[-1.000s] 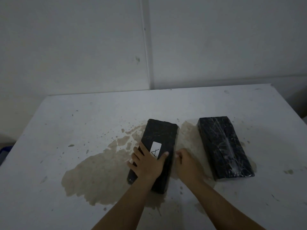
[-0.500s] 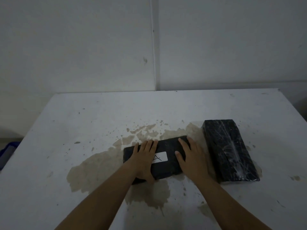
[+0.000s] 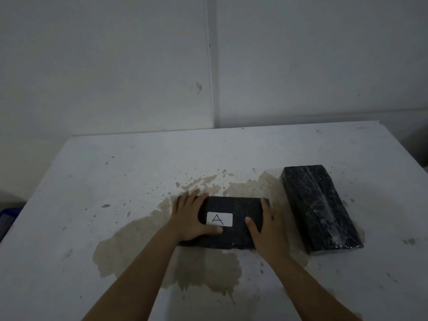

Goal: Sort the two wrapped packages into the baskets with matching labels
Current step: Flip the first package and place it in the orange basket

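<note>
A black wrapped package point(image 3: 234, 206) lies crosswise on the white table point(image 3: 115, 172), its white label marked A point(image 3: 219, 219) facing up. My left hand point(image 3: 190, 216) grips its left end, thumb on top beside the label. My right hand point(image 3: 266, 225) grips its right end, thumb on top. A second black package point(image 3: 319, 207) in shiny film lies lengthwise to the right, untouched, with no label showing. No basket with a readable label is in view.
A large brownish stain point(image 3: 143, 242) spreads over the table under and in front of the packages. A blue object point(image 3: 7, 218) shows past the table's left edge. White wall panels point(image 3: 115, 66) stand behind the table.
The A package has been turned from lengthwise to crosswise. My right hand went from beside it onto its right end, and both hands have spread out to its ends.
</note>
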